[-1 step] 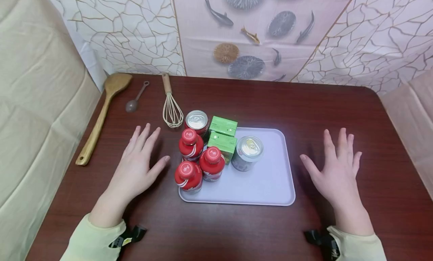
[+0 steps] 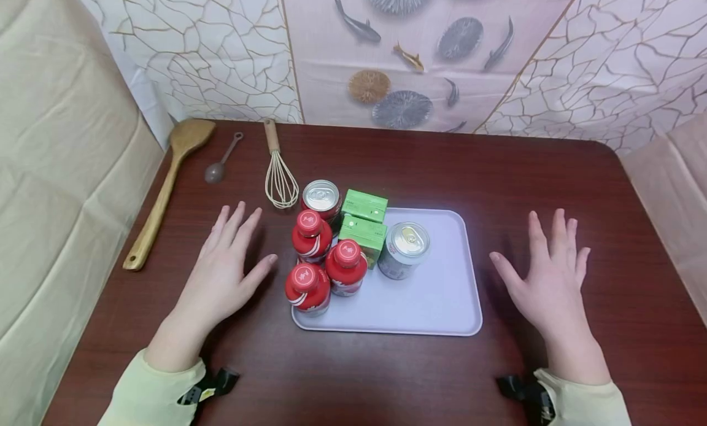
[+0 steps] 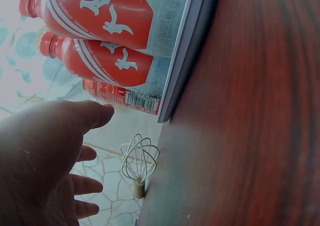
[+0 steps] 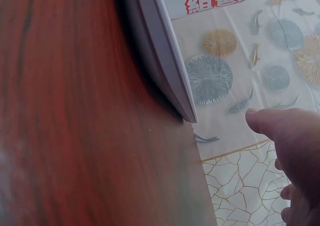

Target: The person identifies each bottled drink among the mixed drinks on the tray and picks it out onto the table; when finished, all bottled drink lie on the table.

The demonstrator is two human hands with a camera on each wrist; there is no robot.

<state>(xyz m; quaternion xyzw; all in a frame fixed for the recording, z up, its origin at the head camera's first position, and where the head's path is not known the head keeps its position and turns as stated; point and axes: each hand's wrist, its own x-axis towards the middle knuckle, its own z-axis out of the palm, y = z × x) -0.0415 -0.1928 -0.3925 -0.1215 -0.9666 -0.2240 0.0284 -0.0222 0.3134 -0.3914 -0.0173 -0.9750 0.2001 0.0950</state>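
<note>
My left hand (image 2: 223, 263), fingers spread, is held left of a pale lavender tray (image 2: 425, 309) and grips nothing. Its thumb points toward several red-labelled bottles (image 2: 307, 286) crowded at the tray's left side. On the opposite side, my right hand (image 2: 549, 278) is spread wide and empty, apart from the tray's right edge. Behind the bottles stands a red can (image 2: 322, 199) with a silver lid. Two green boxes (image 2: 362, 232) stand beside it, one behind the other. A silver-white can (image 2: 405, 248) is just right of them. In the left wrist view the bottles (image 3: 110, 15) show white lettering.
At the table's back left lie a wooden spatula (image 2: 166, 199), a small measuring spoon (image 2: 215, 171) and a whisk (image 2: 278, 177). The dark wooden table (image 2: 359, 377) meets a patterned cloth (image 2: 386, 64) behind and a beige padded cloth (image 2: 61, 199) at left.
</note>
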